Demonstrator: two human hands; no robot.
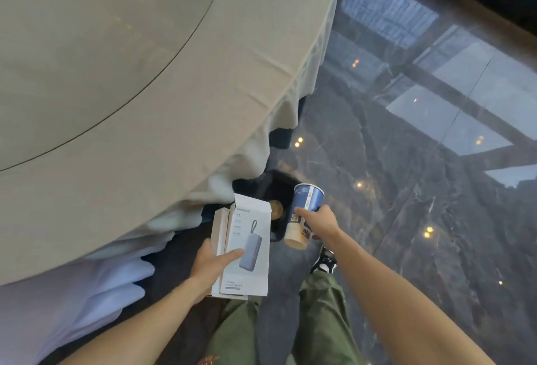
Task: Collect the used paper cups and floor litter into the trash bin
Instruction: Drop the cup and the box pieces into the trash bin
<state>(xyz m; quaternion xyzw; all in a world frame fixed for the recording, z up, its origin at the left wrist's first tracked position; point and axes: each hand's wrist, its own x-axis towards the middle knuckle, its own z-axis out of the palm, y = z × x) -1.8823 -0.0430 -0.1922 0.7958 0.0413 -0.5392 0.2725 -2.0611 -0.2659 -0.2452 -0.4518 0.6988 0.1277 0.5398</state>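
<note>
Head view: mid-task. Left hand [209,266] clamped on white carton [242,248], right hand [321,223] wrapped around stacked paper cups [303,216], both held above black trash bin [279,190] beside table edge [232,132]. Still to drop; further litter unseen.

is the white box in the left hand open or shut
Open. The white box in the left hand has its top flap standing up, unfolded, at the end nearer the black bin.
</note>
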